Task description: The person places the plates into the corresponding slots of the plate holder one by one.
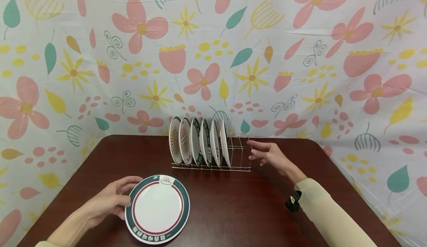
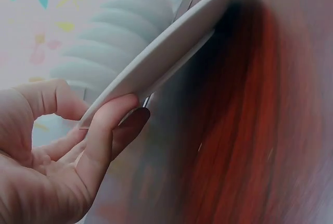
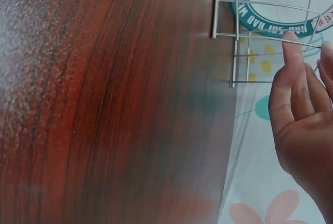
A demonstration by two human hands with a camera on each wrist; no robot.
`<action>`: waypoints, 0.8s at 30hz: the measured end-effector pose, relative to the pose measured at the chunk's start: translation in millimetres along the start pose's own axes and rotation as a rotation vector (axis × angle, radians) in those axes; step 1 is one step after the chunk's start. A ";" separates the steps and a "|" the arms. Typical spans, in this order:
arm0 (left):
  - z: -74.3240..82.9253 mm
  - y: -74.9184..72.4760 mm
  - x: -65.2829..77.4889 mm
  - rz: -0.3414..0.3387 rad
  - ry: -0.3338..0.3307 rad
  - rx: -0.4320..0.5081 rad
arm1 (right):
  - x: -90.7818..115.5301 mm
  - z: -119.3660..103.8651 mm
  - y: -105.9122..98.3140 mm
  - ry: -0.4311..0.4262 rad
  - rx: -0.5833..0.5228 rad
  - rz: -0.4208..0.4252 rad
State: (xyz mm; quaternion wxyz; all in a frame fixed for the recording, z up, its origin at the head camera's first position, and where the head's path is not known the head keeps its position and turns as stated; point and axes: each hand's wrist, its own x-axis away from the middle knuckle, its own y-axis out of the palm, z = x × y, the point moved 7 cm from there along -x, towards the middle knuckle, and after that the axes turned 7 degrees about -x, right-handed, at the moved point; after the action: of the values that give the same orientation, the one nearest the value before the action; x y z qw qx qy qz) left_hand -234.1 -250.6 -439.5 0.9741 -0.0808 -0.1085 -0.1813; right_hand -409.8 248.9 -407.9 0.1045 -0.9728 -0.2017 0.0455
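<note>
My left hand (image 1: 108, 202) pinches the left rim of a white plate (image 1: 158, 210) with a dark green band and a red ring. In the left wrist view the plate (image 2: 161, 52) tilts, its edge between the thumb and the fingers, above the table. At the right end of a wire dish rack (image 1: 241, 158), my right hand (image 1: 271, 157) grips the end wire with its fingertips. The right wrist view has the hand (image 3: 302, 109) at the rack's thin wires (image 3: 270, 37). Several plates (image 1: 197, 141) stand upright in the rack's left and middle slots.
The dark red-brown table (image 1: 233, 210) carries the rack near its back edge. A floral cloth (image 1: 213, 54) hangs behind and around it. The rack's right slots hold no plates. A black device (image 1: 293, 201) sits on the right wrist.
</note>
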 end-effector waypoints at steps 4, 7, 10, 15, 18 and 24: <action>3.8 29.1 2.4 -0.067 0.034 0.027 | -0.4 0.9 0.6 0.002 0.005 -0.004; 7.9 55.3 5.0 -0.114 0.060 0.048 | -0.2 1.1 1.3 0.003 0.005 -0.011; 14.9 80.2 5.7 -0.136 0.083 0.105 | 0.2 0.4 1.5 0.000 -0.009 -0.015; 29.4 114.4 1.4 -0.150 0.106 0.260 | 1.1 0.3 2.1 -0.002 -0.011 -0.015; 43.2 129.4 -3.0 -0.143 0.132 0.313 | 0.8 -0.4 2.4 -0.007 0.000 -0.011; 84.6 147.5 -21.6 -0.050 0.210 0.273 | 0.5 -0.5 0.0 -0.010 0.008 0.005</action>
State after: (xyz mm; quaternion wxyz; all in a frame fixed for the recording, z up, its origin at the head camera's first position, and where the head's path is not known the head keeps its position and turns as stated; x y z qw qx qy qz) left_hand -214.5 -90.9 -380.7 0.9771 0.0743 -0.0320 -0.1966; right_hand -409.2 249.1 -407.5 0.1074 -0.9726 -0.1995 0.0513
